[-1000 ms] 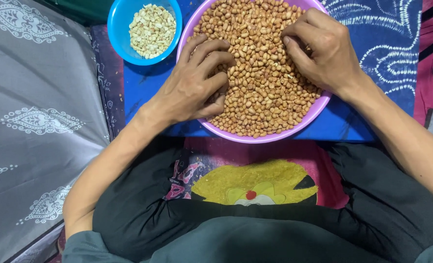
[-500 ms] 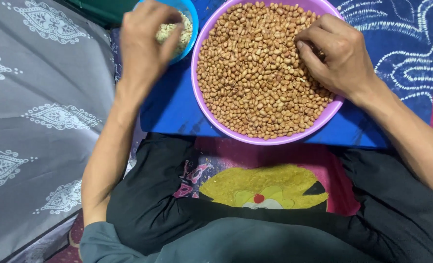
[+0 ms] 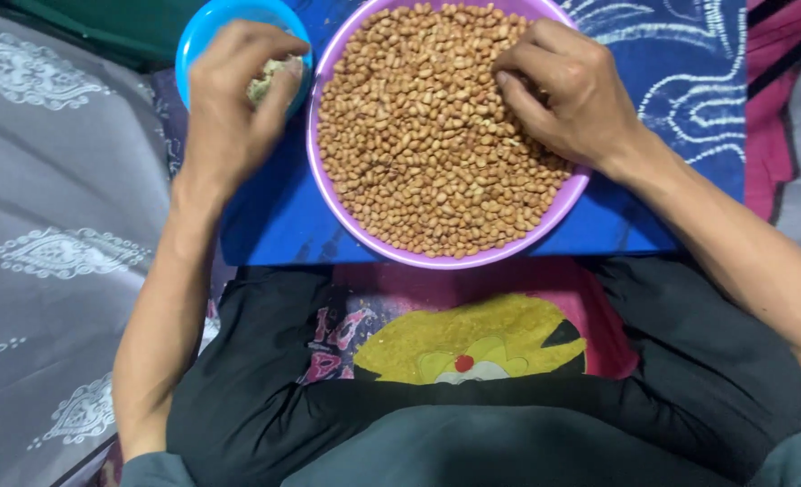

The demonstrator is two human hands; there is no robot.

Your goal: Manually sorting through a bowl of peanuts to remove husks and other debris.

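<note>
A wide purple bowl (image 3: 391, 250) full of brown peanuts (image 3: 418, 153) rests on a blue surface in front of me. To its left stands a small blue bowl (image 3: 197, 41) holding pale peeled nuts (image 3: 265, 83). My left hand (image 3: 233, 99) hovers over the blue bowl, fingers bunched downward; whether they pinch a nut I cannot tell. My right hand (image 3: 567, 90) lies on the peanuts at the purple bowl's right side, fingers curled into the pile.
The bowls sit on a blue board (image 3: 279, 221) across my lap. Grey patterned cloth (image 3: 58, 252) covers the left side, and blue-and-white patterned cloth (image 3: 689, 81) lies at the upper right. My dark shirt with a yellow print (image 3: 472, 343) fills the foreground.
My left hand left the peanut pile in the purple bowl and moved left over the small blue bowl. My right hand stayed on the peanuts.
</note>
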